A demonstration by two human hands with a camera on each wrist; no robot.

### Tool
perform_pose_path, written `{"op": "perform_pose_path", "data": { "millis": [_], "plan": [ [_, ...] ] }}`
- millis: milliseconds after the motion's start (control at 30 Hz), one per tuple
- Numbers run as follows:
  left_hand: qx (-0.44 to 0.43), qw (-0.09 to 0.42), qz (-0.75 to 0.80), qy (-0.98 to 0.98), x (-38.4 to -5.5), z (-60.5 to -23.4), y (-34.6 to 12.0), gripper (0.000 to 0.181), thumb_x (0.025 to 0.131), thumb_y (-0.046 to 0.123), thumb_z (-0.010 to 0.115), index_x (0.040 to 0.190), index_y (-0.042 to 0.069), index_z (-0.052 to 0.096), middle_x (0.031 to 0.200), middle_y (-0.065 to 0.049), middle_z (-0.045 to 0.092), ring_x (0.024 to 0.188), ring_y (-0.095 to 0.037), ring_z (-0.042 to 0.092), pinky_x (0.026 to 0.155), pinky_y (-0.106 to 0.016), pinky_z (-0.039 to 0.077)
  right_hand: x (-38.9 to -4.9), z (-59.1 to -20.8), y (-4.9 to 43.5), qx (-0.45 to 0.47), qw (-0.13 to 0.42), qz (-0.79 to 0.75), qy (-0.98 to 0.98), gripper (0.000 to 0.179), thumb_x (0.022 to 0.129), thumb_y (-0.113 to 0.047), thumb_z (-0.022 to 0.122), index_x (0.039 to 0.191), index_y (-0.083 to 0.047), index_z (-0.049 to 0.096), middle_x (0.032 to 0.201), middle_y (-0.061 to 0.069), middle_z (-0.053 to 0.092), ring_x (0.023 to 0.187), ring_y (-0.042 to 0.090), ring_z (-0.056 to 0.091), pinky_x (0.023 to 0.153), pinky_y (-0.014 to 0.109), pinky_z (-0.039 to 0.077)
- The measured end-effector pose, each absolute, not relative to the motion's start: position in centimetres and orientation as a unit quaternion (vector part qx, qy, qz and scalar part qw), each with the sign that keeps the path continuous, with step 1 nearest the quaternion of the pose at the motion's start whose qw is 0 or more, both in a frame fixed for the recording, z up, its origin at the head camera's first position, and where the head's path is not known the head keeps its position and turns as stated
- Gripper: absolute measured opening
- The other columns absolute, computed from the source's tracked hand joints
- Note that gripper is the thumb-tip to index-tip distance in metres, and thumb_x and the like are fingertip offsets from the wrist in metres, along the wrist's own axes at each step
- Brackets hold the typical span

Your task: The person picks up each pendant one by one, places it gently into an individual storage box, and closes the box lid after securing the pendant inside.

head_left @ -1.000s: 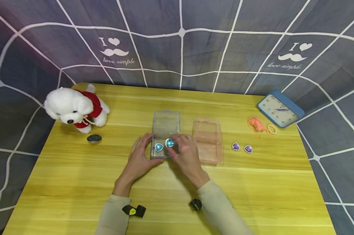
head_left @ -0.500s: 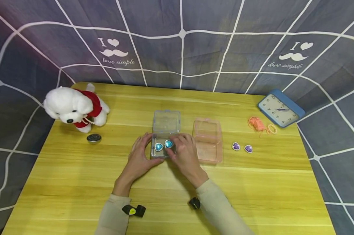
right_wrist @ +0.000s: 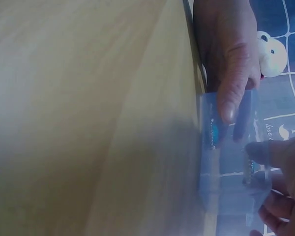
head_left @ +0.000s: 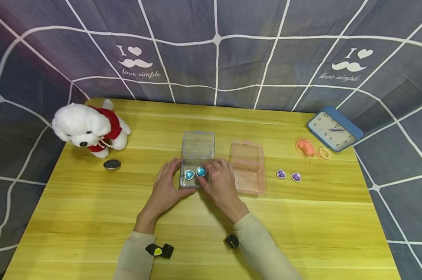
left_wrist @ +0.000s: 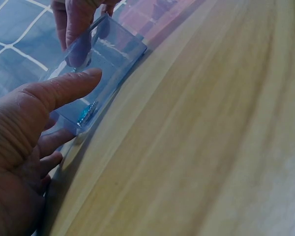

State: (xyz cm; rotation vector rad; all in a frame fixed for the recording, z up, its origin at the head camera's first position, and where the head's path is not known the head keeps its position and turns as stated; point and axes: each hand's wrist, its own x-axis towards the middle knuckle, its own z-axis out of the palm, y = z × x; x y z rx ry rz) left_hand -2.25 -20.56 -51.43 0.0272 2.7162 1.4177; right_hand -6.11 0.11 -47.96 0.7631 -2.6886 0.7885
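Observation:
A clear bluish plastic box lies on the table with its lid swung back. My left hand grips its left side, thumb along the front wall and fingers round the far side. Inside the box rests a blue heart-shaped gem with a beaded silver edge. Another blue gem of the same kind is pinched by thumb and fingers of my right hand, which reaches in at the box's right. In the right wrist view the pinched gem shows through the clear wall, higher than the resting one.
An open pink plastic box stands just right of the clear one. Farther right lie two purple gems, orange yarn with a ring, and a blue clock. At left are a white toy dog and a dark round tin.
The blue gem in my right hand's pinch has shifted slightly left and down, with the hand moving along. My left hand keeps its grip on the box.

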Motion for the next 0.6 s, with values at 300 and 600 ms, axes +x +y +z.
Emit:
{"op": "perform_pose_path", "data": {
  "millis": [300,600],
  "plan": [
    [0.009,0.040,0.464,0.885,-2.22,-51.37,-20.47,0.105,0.077,0.037,0.095,0.163,0.019,0.037,0.163,-0.015,0.046,0.161,-0.036,0.016,0.130,-0.062,0.008,-6.09,-47.81,0.12,0.258,0.112,0.261,-0.924,0.041,0.080,-0.022,0.094,0.112,-0.001,0.078,0.109,0.010,0.078,0.114,0.031,0.064,0.103,0.048,0.051],
    [0.009,0.038,0.463,0.885,-2.24,-51.50,-20.53,0.106,0.077,0.039,0.095,0.163,0.020,0.037,0.164,-0.014,0.046,0.162,-0.036,0.015,0.129,-0.063,0.008,-6.12,-47.67,0.09,0.262,0.109,0.261,-0.923,0.041,0.079,-0.020,0.095,0.111,-0.001,0.078,0.107,0.010,0.079,0.112,0.032,0.065,0.102,0.047,0.051]
  ]
}}
